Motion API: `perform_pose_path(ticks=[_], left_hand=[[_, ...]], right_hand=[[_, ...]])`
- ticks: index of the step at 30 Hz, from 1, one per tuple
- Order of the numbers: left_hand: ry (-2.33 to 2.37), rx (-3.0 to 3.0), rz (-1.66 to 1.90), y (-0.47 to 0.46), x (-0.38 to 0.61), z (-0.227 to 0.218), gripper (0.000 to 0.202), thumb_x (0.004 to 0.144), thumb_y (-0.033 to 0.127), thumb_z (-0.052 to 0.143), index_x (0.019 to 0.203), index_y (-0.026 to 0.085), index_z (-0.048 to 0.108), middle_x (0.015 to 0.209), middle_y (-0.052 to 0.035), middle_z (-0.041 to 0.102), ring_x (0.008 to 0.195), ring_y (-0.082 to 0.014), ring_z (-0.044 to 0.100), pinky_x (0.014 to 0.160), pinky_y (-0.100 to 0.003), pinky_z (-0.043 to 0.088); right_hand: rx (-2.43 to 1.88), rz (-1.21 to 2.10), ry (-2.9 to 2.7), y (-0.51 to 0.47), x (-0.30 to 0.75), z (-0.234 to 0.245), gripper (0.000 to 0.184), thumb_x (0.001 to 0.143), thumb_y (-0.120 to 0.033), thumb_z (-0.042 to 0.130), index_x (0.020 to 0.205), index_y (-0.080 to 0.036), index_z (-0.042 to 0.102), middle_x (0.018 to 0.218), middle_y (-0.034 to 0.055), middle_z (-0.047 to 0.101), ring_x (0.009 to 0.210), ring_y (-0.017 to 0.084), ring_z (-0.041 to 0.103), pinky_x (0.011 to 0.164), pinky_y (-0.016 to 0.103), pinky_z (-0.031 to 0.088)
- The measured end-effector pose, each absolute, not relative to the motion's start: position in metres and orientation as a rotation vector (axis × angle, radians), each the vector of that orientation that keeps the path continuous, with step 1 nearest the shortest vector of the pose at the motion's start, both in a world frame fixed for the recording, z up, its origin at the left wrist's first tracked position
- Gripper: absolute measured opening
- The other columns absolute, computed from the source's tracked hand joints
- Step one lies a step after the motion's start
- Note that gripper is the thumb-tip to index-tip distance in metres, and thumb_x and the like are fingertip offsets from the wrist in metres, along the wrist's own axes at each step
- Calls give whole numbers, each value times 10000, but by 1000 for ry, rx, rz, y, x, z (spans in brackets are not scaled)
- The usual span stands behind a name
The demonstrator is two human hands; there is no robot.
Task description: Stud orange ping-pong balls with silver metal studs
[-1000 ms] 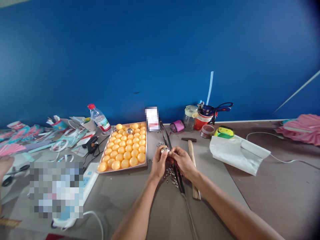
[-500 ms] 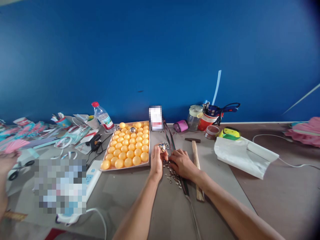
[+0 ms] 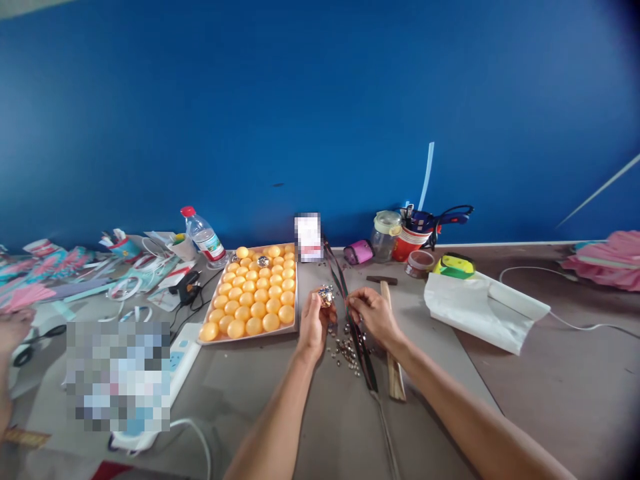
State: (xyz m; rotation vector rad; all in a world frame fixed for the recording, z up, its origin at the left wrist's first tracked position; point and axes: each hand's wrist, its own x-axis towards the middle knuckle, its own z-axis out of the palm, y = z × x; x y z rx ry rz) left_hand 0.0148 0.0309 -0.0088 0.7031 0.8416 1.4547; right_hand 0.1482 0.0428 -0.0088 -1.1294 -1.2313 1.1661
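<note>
My left hand [image 3: 312, 327] is closed around a small ball [image 3: 326, 295] covered with shiny silvery pieces. My right hand [image 3: 374, 315] is raised just right of it, thumb and fingertips pinched together; anything between them is too small to make out. Below and between the hands lie loose shiny bits [image 3: 345, 350], partly under a dark strap [image 3: 367, 370]. To the left, a shallow box [image 3: 297, 293] holds many orange balls [image 3: 258, 309] in rows. One silvery studded ball [image 3: 263, 262] rests on top of them.
A hammer [image 3: 395, 380] lies right of my right hand. Behind stand a jar [image 3: 386, 243], a red cup with tools [image 3: 406, 247] and a small tub [image 3: 420, 263]. White paper [image 3: 480, 310] lies right. Left are a bottle [image 3: 205, 237], power strip [image 3: 184, 350] and another person's hand [image 3: 15, 327].
My right hand has lifted from the loose bits and moved slightly right, its fingers now pinched. My left hand still holds the studded ball. The view has shifted slightly.
</note>
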Motion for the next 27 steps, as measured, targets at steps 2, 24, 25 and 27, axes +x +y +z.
perform_pose_path(ticks=[2,24,25,27], left_hand=[[779,676,1436,30,16,-6,397,760,504,591,975,170,575,659,2,553,534,-101,496,480,-215,353],[743,804,1333,28,17,-11,369,778,456,584,997,158,592,740,-11,573,552,-96,498,499,-226,383],[745,812,1328,28,17,-12,370,782,455,580,1001,157,588,742,-13,574,554,-96,499,499,-225,386],[741,825,1322,28,16,-13,371,789,458,570,1006,157,582,740,-14,573,556,-96,500,496,-221,385]], right_hand=[[-970,1330,-1039,42,146,-4,194,717,-348,646,680,-206,520,504,-80,454,388,59,349,433,226,290],[-662,1745,-855,35,142,10,170,662,-292,735,671,-185,604,469,-72,459,418,59,372,524,248,433],[-666,1750,-863,35,142,10,174,659,-292,737,667,-182,603,481,-68,471,419,57,369,520,245,430],[-676,1765,-873,35,143,10,186,649,-290,744,660,-176,597,506,-62,491,424,53,362,516,243,426]])
